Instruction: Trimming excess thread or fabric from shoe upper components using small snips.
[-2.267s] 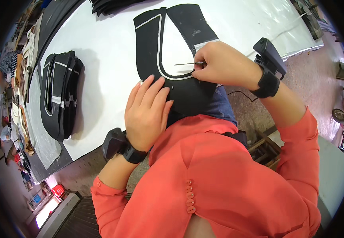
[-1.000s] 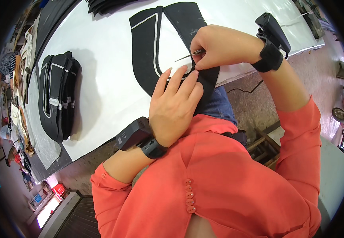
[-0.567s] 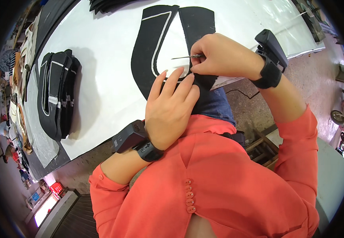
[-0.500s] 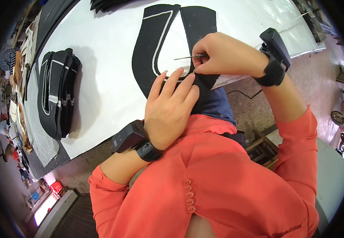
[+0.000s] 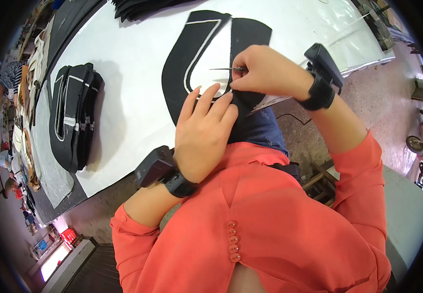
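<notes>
A U-shaped black piece of sheet material [image 5: 174, 73], like a shoe upper, lies on the white table covering, its curve toward me. Narrow white tape [image 5: 202, 44] runs along the inner edge of its left arm and round the bend. Spread fingers of my left hand [image 5: 202, 129] press flat on the bend. Just right of those fingertips, my right hand [image 5: 265, 71] is closed, thumb and forefinger pinched at the inner edge by the tape's end. From its curled fingers a thin pointed metal tool [image 5: 219, 69] sticks out leftward; its handle is hidden.
A stack of similar black pieces with white tape [image 5: 75, 117] stands on the table at left. More black pieces [image 5: 145, 7] lie at the far edge. The white-covered table [image 5: 138, 122] ends near my waist. A wooden stool or frame [image 5: 321, 183] is below at right.
The black piece has turned slightly clockwise, its far ends shifting right. My right hand has moved a little left, still pinching at the inner edge. My left hand has slid slightly left.
</notes>
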`<state>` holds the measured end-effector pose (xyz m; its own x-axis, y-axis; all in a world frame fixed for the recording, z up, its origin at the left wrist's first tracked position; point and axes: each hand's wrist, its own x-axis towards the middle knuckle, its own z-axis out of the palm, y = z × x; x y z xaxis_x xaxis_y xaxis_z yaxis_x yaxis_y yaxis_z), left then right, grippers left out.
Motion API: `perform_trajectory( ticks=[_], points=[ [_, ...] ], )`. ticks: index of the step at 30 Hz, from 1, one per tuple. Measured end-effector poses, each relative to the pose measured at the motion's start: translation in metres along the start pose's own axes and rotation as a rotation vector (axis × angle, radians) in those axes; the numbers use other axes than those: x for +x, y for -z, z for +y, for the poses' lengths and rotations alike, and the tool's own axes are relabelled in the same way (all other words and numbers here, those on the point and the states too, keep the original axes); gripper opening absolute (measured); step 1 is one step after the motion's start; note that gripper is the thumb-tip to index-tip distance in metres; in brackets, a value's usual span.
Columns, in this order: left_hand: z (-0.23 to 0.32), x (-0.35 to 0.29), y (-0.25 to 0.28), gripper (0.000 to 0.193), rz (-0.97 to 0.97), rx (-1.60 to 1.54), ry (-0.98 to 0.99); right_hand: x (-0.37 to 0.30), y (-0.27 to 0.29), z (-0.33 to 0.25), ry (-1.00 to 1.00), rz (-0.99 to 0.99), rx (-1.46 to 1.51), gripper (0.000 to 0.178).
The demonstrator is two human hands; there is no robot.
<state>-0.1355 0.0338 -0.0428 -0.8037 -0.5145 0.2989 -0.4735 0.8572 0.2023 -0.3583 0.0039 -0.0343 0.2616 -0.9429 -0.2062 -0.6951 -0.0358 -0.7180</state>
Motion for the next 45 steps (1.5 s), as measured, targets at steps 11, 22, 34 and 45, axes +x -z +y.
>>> perform_trajectory(
  ticks=[11,22,34,45],
  points=[
    [-0.02,-0.011,0.007,0.029,-0.01,-0.06,-0.094,-0.003,-0.002,0.003,0.095,0.049,-0.047,0.024],
    [-0.01,-0.015,-0.001,0.024,0.069,-0.024,-0.066,0.012,-0.009,0.01,0.056,0.038,-0.085,0.028],
    [-0.001,-0.006,-0.008,0.015,0.057,0.094,-0.055,0.0,-0.01,0.011,0.151,0.106,-0.084,0.03],
    [-0.005,-0.008,-0.011,0.024,0.046,-0.011,-0.033,0.006,0.003,0.022,0.106,0.073,0.03,0.025]
  ],
)
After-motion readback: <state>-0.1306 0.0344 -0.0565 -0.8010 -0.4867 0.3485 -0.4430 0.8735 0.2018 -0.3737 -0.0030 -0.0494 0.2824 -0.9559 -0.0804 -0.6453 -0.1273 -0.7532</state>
